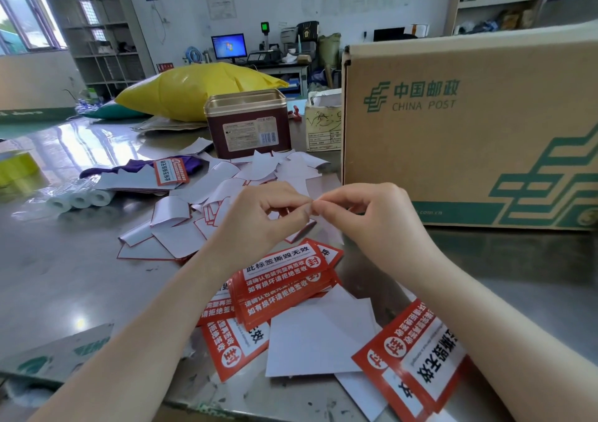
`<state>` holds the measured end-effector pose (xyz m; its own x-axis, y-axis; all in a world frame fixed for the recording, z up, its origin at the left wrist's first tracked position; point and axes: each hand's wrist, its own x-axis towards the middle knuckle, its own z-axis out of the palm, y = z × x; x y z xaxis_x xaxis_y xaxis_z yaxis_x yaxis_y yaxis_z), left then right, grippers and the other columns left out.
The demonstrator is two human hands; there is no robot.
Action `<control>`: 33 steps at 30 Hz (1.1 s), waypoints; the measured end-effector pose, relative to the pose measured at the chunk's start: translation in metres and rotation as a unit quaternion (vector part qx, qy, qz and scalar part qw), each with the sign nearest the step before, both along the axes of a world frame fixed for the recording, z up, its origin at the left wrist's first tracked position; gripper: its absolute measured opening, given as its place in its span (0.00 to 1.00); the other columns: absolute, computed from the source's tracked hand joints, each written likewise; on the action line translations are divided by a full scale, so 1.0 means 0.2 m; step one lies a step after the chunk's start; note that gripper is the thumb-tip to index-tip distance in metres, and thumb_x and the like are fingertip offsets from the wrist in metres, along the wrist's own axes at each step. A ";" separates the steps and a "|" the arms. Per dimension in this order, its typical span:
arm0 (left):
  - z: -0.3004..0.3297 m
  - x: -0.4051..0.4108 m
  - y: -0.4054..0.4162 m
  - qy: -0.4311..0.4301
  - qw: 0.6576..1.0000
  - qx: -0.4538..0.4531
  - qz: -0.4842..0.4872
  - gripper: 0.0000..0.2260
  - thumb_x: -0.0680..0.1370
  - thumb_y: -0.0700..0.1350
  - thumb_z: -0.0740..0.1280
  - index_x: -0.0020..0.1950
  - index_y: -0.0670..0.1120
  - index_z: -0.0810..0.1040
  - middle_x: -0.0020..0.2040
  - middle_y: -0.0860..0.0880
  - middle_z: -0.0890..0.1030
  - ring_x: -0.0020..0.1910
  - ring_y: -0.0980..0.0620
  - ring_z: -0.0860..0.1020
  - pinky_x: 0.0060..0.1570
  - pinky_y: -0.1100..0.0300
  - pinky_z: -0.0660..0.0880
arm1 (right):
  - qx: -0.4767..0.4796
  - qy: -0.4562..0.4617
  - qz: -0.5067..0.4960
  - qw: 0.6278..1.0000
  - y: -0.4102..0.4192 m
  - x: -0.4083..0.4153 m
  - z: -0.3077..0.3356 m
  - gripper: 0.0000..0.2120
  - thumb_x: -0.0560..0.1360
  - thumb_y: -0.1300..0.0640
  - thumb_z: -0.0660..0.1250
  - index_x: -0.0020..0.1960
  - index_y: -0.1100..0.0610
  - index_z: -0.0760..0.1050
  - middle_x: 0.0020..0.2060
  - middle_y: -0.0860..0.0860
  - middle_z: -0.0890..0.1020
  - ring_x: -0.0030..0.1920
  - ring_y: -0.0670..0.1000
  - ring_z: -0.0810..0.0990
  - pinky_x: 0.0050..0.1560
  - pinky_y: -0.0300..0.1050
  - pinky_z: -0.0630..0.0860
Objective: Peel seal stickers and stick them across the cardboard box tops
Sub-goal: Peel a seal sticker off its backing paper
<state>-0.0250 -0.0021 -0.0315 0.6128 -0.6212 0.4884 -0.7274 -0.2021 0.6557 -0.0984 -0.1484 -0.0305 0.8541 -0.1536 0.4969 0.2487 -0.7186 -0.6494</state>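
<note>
My left hand (259,224) and my right hand (365,221) meet fingertip to fingertip above the metal table, pinching the thin edge of a seal sticker (302,230). Most of that sticker is hidden behind my left hand; only a white, red-edged corner shows below it. A stack of red-and-white seal stickers (281,279) lies just under my wrists, and more stickers (417,357) lie at the lower right. A large China Post cardboard box (453,149) stands right of my hands; its top is out of sight.
Peeled white backing papers (200,201) litter the table (64,276) behind my hands. Further back stand a dark red tin (249,123), a yellow bag (194,88) and a small white carton (323,127). Paper rolls (81,198) lie left; flat cardboard (55,353) lies at the near left edge.
</note>
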 end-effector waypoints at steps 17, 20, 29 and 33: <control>0.00 -0.02 -0.03 0.171 0.985 -0.022 -0.005 0.12 0.80 0.40 0.57 0.43 0.43 0.78 0.43 0.47 0.82 0.42 0.57 0.80 0.46 0.66 0.77 | 0.189 0.048 -0.005 0.981 -0.02 0.00 0.00 0.08 0.76 0.55 0.64 0.45 0.53 0.81 0.38 0.47 0.83 0.40 0.43 0.81 0.41 0.34 0.78; 0.01 -0.03 -0.03 0.188 0.982 -0.021 -0.015 0.14 0.80 0.49 0.58 0.44 0.43 0.78 0.43 0.47 0.82 0.42 0.57 0.81 0.46 0.67 0.77 | 0.181 0.053 -0.001 0.982 -0.01 0.00 0.00 0.07 0.76 0.55 0.63 0.47 0.53 0.80 0.40 0.47 0.83 0.42 0.44 0.81 0.44 0.38 0.79; 0.00 -0.03 -0.04 0.160 0.986 -0.012 0.035 0.09 0.78 0.42 0.62 0.46 0.39 0.79 0.44 0.45 0.83 0.41 0.54 0.83 0.45 0.63 0.79 | 0.196 0.042 -0.004 0.980 -0.01 0.01 0.00 0.06 0.77 0.54 0.62 0.47 0.51 0.77 0.40 0.46 0.82 0.41 0.44 0.80 0.43 0.37 0.80; 0.01 -0.01 -0.04 0.298 0.950 -0.082 0.050 0.09 0.79 0.39 0.61 0.49 0.34 0.78 0.44 0.41 0.83 0.38 0.51 0.83 0.40 0.61 0.81 | 0.197 0.041 0.003 0.980 -0.01 0.00 0.00 0.06 0.78 0.53 0.60 0.47 0.51 0.76 0.41 0.46 0.81 0.43 0.45 0.81 0.43 0.36 0.80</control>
